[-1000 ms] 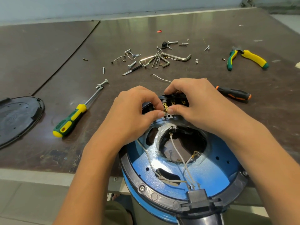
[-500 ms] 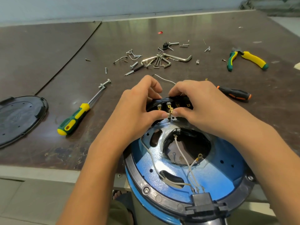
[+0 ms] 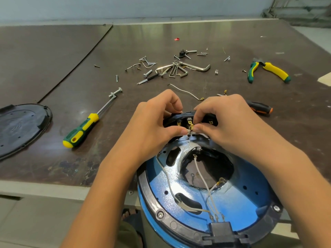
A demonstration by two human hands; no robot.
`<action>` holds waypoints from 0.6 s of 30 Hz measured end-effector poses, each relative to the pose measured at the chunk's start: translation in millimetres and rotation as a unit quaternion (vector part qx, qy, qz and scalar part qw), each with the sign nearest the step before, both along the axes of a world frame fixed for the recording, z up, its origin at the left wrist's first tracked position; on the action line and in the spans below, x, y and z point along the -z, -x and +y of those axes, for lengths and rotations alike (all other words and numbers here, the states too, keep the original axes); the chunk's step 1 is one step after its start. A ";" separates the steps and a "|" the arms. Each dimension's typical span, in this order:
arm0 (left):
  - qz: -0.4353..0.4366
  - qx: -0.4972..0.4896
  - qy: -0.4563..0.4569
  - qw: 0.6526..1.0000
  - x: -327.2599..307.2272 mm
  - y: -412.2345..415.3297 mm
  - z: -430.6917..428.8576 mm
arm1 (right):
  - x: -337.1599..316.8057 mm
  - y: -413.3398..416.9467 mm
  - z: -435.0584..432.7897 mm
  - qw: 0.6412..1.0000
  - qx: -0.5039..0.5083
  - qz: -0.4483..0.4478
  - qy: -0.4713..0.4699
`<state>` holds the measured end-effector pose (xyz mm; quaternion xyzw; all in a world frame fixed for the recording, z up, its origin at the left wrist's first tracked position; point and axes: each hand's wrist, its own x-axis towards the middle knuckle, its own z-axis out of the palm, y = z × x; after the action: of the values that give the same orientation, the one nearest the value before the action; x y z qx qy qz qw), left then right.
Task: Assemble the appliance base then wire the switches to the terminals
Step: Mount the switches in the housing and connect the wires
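Observation:
The blue appliance base [image 3: 238, 199] leans upside down against the table's near edge, its black rim toward me. White wires [image 3: 200, 174] run across its open centre to a black connector block [image 3: 222, 230]. At the far rim sits the black switch block [image 3: 180, 120] with brass terminals. My left hand [image 3: 154, 126] and my right hand [image 3: 227, 120] meet there. Thumb and fingers of both pinch a small brass wire connector [image 3: 191, 128] at a terminal. My left fingers also curl over the block's top edge.
On the brown table [image 3: 71, 158] lie a green-yellow screwdriver [image 3: 84, 127], a black-orange screwdriver [image 3: 259, 107] behind my right hand, green-yellow pliers [image 3: 268, 71], hex keys and several loose screws [image 3: 172, 68], a loose white wire [image 3: 184, 91] and a black round cover [image 3: 21, 126] at the left.
The view has tilted slightly, so the base sits lower in frame. Both hands stay at the switch block, with the left fingers lifted higher over its top edge.

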<state>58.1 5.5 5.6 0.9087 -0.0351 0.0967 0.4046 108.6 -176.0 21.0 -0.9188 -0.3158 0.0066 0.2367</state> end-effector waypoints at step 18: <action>-0.006 -0.015 -0.021 1.000 1.3 -0.2 0.3 | -0.1 1.8 3.8 1.000 0.006 0.019 -0.016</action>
<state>58.3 5.8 4.3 0.9169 -0.0256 0.1072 0.3836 106.8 -172.2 21.0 -0.9167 -0.3055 0.0172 0.2570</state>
